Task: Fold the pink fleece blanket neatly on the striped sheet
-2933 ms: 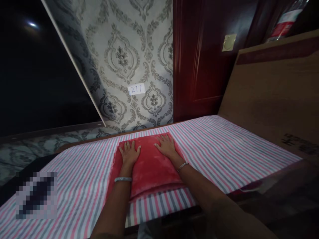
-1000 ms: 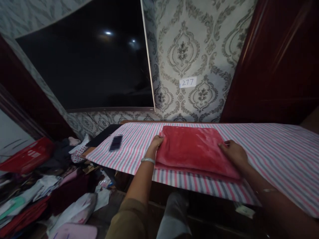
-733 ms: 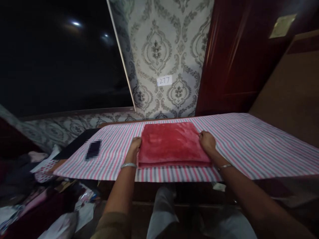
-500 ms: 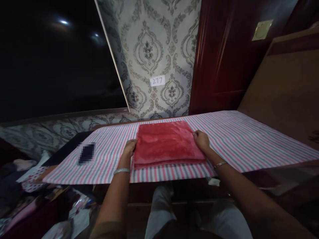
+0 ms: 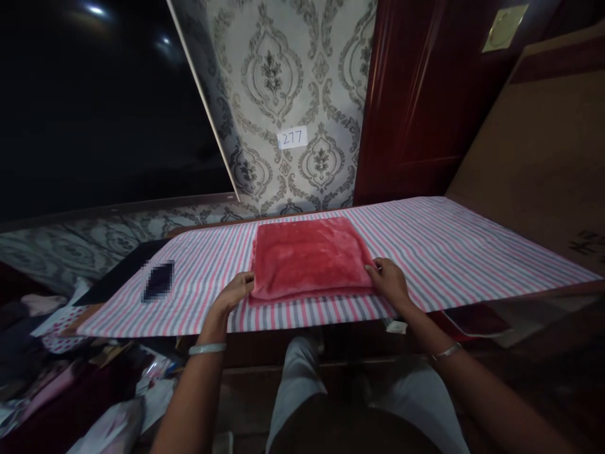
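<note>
A folded red plush cloth (image 5: 309,258) lies flat on a striped sheet (image 5: 454,252) of pink, grey and white that covers the table. Its layers show along the near edge. At the cloth's left edge, near the front corner, my left hand (image 5: 235,291) pinches the fabric, the thumb partly hidden. On the opposite side my right hand (image 5: 390,280) grips the right edge by the front corner, fingers closed on it. A bangle circles each wrist.
A dark blurred-out object (image 5: 159,281) lies on the sheet to the left. A large dark screen (image 5: 104,113) stands behind on the left, a cardboard box (image 5: 534,151) on the right. Clothes and bags (image 5: 108,397) are heaped at lower left.
Both hands have slid along the cloth's sides toward its near corners. The near edge now looks flatter and more even. The camera view has shifted a little.
</note>
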Motion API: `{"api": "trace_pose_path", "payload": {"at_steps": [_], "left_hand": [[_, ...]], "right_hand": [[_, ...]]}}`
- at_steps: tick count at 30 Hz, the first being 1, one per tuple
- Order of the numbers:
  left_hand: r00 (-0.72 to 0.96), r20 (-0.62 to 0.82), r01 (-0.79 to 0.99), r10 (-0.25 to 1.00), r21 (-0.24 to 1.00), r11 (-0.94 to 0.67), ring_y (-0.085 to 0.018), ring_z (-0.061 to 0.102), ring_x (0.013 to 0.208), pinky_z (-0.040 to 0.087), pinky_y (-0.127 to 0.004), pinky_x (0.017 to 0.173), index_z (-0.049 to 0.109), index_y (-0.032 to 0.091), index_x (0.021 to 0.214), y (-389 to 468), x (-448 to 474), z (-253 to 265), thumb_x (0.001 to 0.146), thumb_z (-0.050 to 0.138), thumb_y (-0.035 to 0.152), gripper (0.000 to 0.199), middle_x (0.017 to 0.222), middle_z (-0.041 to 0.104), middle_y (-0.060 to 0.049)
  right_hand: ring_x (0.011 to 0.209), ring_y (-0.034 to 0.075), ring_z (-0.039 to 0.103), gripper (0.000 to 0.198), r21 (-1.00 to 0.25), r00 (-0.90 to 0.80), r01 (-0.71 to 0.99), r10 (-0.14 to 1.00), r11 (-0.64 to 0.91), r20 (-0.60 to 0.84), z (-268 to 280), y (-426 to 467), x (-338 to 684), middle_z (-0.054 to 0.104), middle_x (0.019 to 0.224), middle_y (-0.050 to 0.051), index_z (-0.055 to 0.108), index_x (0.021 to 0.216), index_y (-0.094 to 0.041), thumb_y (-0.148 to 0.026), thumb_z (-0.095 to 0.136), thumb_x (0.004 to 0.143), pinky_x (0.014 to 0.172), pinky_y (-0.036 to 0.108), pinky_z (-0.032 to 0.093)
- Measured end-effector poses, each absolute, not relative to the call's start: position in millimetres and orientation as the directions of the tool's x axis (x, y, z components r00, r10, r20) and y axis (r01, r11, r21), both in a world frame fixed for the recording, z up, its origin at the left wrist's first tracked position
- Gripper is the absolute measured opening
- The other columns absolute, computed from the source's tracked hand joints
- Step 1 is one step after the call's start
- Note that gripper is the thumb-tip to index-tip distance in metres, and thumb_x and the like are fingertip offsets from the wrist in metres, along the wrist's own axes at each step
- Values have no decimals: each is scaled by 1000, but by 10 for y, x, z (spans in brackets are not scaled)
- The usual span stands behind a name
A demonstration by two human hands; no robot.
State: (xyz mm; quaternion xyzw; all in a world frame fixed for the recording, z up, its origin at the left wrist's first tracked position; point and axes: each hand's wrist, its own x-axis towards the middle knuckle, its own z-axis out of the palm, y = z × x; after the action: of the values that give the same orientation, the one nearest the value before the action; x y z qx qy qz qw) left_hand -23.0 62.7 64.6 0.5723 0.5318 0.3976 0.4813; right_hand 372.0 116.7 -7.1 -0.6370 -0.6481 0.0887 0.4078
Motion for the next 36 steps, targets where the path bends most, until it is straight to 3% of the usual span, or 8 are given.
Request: {"api": "trace_pose_path", "payload": {"at_steps": [6,12,17,22,25,27,31,36], "left_hand": [[-109,95,54,990,995,-90,-12,52,57,40,-24,58,72,16,85,555,-422,475,70,75,49,37,65,65,0],[-37,16,185,999,983,-9,-17,59,72,44,-27,70,72,18,91,439,-424,425,72,72,59,44,80,70,-3],[-42,28,325,999,946,-13,-20,60,81,46,-29,75,69,19,86,354,-389,432,76,66,64,46,81,68,-3],[-51,-9,351,999,936,26,-21,60,80,45,-29,69,70,18,86,420,-384,519,71,70,63,48,78,68,-5],[-83,-86,274,993,956,106,-17,57,68,40,-26,60,69,16,81,645,-407,623,68,74,60,46,71,67,-3],[-100,-175,171,980,967,190,-14,53,58,37,-24,55,68,15,77,869,-425,685,66,78,56,44,63,64,-1],[-109,-256,37,961,965,261,-16,59,54,44,-27,55,67,14,78,1410,-470,763,68,78,46,36,62,66,-4],[-131,-281,-93,951,958,270,-15,60,48,48,-26,50,66,15,86,2045,-503,791,75,70,25,15,62,67,-3]], "right_hand": [[55,16,42,32,-788,286,599,881,143,378,-102,1171,3797,44,51,-2,43,59,-25,-50,46,78,57,29,31],[58,14,42,43,-887,212,417,928,197,306,-116,1013,3783,44,58,-3,50,64,-22,-64,49,76,57,28,34],[56,13,39,44,-879,261,445,914,171,309,-159,943,3834,39,54,-4,42,58,-24,-64,53,72,56,28,32],[59,16,50,42,-918,141,368,967,146,210,-135,1136,3916,52,57,-1,57,64,-22,-63,58,71,58,29,39],[74,20,62,39,-961,77,259,990,95,119,-12,1394,3917,69,76,4,68,78,-19,-57,60,73,69,30,47],[75,20,64,35,-973,46,230,998,33,45,88,1602,3876,72,81,6,69,79,-18,-52,59,75,70,29,48],[59,20,62,38,-964,47,249,995,-93,-84,251,2038,3723,70,68,9,68,73,-16,-49,53,83,56,29,46],[60,23,65,38,-927,83,368,995,-76,-48,331,2584,3546,68,60,10,69,69,-16,-49,58,83,54,30,46]]}}
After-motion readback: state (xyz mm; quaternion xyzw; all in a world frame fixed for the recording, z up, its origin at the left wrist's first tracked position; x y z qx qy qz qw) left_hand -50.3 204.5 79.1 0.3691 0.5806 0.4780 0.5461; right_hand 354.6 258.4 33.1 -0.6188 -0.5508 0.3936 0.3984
